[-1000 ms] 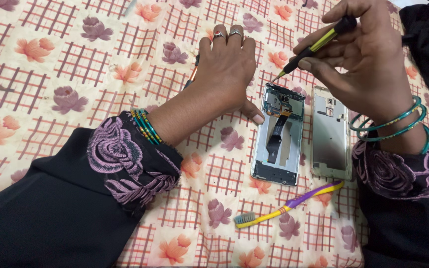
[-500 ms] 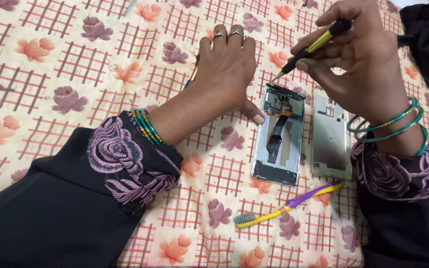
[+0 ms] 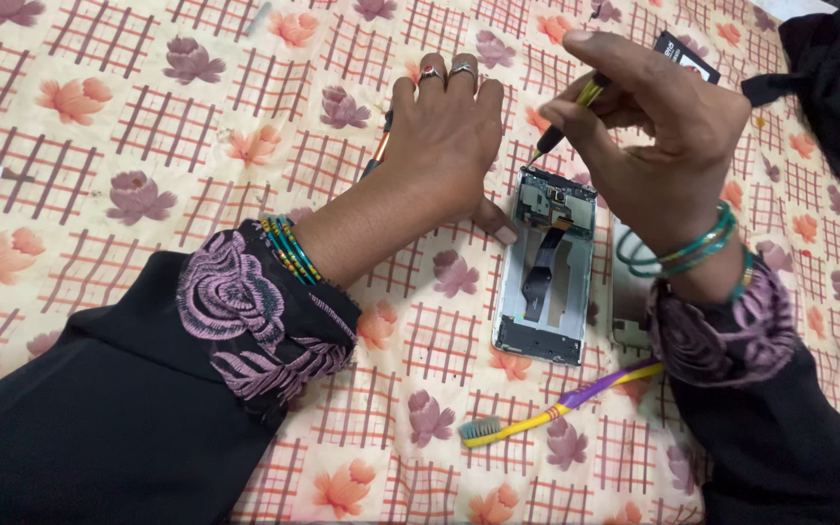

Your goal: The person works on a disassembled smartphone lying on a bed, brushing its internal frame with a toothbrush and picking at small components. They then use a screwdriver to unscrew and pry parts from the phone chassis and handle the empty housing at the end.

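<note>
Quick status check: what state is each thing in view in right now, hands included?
Opened phone: back off, insides and black ribbon cable exposed, flat on the floral cloth.
Screwdriver: tip at the phone's top edge.
Right hand: grip closed on the screwdriver.
Left hand: palm down, thumb against the phone's left edge.
Back cover: detached, beside the phone, partly hidden.
Toothbrush: lying loose, untouched.

Both arms are wearing loose black sleeves with purple floral embroidery at the cuffs. The left hand [image 3: 444, 131] is wearing two silver rings on its fingers and a stack of green and gold bangles at the wrist. The right hand [image 3: 658, 136] is wearing several teal bangles at its wrist.
</note>
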The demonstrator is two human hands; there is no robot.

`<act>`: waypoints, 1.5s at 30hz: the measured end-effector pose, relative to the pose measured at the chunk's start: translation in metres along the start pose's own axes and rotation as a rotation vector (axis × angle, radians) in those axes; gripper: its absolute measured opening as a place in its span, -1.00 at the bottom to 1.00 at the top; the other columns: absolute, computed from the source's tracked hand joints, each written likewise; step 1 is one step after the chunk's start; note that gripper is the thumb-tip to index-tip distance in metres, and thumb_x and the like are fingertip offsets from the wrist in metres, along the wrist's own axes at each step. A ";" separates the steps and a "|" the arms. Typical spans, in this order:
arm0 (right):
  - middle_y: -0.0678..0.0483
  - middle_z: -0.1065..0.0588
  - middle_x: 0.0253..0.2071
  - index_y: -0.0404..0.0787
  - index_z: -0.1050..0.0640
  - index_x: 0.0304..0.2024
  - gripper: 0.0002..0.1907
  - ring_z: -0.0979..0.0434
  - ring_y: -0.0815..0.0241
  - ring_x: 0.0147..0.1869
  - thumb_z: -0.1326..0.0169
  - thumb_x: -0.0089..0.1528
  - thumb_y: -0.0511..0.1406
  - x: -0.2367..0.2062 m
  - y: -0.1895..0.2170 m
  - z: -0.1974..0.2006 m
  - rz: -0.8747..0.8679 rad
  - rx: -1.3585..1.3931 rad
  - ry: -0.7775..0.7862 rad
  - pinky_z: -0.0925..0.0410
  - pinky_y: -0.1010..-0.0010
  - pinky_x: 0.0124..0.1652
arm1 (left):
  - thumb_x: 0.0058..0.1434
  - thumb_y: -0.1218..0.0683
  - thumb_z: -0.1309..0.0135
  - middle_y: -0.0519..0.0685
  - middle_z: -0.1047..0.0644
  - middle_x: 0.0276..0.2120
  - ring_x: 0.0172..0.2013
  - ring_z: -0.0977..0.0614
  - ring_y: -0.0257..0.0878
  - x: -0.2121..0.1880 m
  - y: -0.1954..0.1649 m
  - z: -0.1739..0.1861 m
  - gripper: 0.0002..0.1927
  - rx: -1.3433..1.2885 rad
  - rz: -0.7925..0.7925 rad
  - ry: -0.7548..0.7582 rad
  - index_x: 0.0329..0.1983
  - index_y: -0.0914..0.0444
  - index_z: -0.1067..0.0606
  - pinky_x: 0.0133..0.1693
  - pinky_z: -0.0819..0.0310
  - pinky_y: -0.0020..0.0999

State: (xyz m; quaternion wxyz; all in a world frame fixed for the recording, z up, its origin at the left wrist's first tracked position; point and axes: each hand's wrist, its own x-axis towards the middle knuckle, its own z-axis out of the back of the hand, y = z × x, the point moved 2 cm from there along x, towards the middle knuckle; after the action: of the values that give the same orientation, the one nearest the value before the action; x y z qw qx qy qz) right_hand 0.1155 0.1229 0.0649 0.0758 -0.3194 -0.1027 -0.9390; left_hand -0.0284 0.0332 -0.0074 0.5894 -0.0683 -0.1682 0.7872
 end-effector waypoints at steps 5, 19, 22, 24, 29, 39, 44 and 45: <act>-0.08 -0.60 -0.02 -0.26 -0.44 0.32 -0.54 -0.70 0.15 0.07 -0.35 0.45 -0.49 -0.007 -0.006 -0.001 -0.016 0.028 -0.041 -0.63 0.47 0.01 | -0.64 -0.44 -0.56 0.24 -0.32 0.18 0.27 -0.22 0.24 0.001 -0.001 0.003 0.36 0.002 0.015 -0.002 0.16 0.39 -0.31 0.14 -0.13 0.15; -0.05 -0.57 -0.08 -0.33 -0.48 0.29 -0.61 -0.68 0.15 0.01 -0.24 0.45 -0.57 -0.010 -0.013 -0.007 -0.043 0.078 -0.096 -0.59 0.48 -0.01 | -0.63 -0.46 -0.55 0.23 -0.35 0.15 0.26 -0.25 0.23 0.000 0.001 0.001 0.35 0.008 -0.004 -0.018 0.13 0.41 -0.34 0.13 -0.16 0.14; -0.05 -0.57 -0.02 -0.29 -0.48 0.31 -0.63 -0.69 0.14 0.09 -0.20 0.50 -0.60 -0.010 -0.007 -0.001 -0.061 0.208 -0.064 -0.62 0.47 0.08 | -0.62 -0.45 -0.55 0.23 -0.35 0.15 0.25 -0.26 0.22 0.002 0.001 0.000 0.34 0.011 -0.005 -0.019 0.13 0.40 -0.33 0.13 -0.16 0.13; -0.05 -0.57 -0.01 -0.27 -0.49 0.30 -0.63 -0.69 0.13 0.11 -0.18 0.51 -0.61 -0.010 -0.002 0.002 -0.081 0.290 -0.047 -0.64 0.45 0.13 | -0.61 -0.42 -0.56 0.22 -0.34 0.16 0.26 -0.26 0.21 0.002 0.000 0.000 0.32 0.012 0.006 -0.008 0.14 0.39 -0.33 0.13 -0.17 0.12; -0.13 -0.51 -0.33 -0.44 -0.60 0.08 -0.62 -0.63 0.09 -0.26 -0.34 0.21 -0.56 -0.001 -0.001 0.001 -0.131 -0.103 -0.118 -0.56 0.36 -0.25 | -0.65 -0.46 -0.56 0.25 -0.33 0.19 0.24 -0.23 0.22 0.002 -0.001 0.001 0.34 0.006 -0.011 -0.031 0.10 0.40 -0.33 0.10 -0.15 0.14; -0.12 -0.41 -0.39 -0.30 -0.63 0.10 -0.60 -0.48 0.06 -0.34 -0.39 0.22 -0.50 -0.013 -0.009 0.002 -0.084 -0.053 -0.123 -0.37 0.31 -0.34 | -0.63 -0.45 -0.55 0.23 -0.33 0.16 0.24 -0.25 0.22 0.001 0.000 0.000 0.33 -0.009 -0.016 -0.025 0.11 0.41 -0.33 0.11 -0.17 0.13; -0.13 -0.42 -0.33 -0.29 -0.62 0.13 -0.61 -0.47 0.02 -0.30 -0.32 0.26 -0.54 -0.010 -0.010 -0.003 -0.058 -0.274 -0.144 -0.32 0.29 -0.31 | -0.65 -0.47 -0.54 0.25 -0.33 0.18 0.24 -0.25 0.22 0.000 0.000 0.001 0.35 0.002 -0.010 -0.030 0.10 0.42 -0.34 0.11 -0.17 0.13; -0.10 -0.49 -0.23 -0.31 -0.59 0.17 -0.62 -0.57 0.08 -0.20 -0.24 0.32 -0.59 -0.009 -0.009 -0.008 -0.055 -0.209 -0.097 -0.42 0.38 -0.22 | -0.62 -0.47 -0.54 0.24 -0.33 0.18 0.26 -0.25 0.21 0.000 0.001 0.000 0.33 -0.002 -0.005 -0.005 0.11 0.41 -0.34 0.12 -0.18 0.13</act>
State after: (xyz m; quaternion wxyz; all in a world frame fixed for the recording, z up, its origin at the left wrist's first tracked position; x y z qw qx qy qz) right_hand 0.1160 0.1305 0.0524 0.0111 -0.3675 -0.0166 -0.9298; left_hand -0.0291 0.0335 -0.0073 0.5907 -0.0664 -0.1708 0.7858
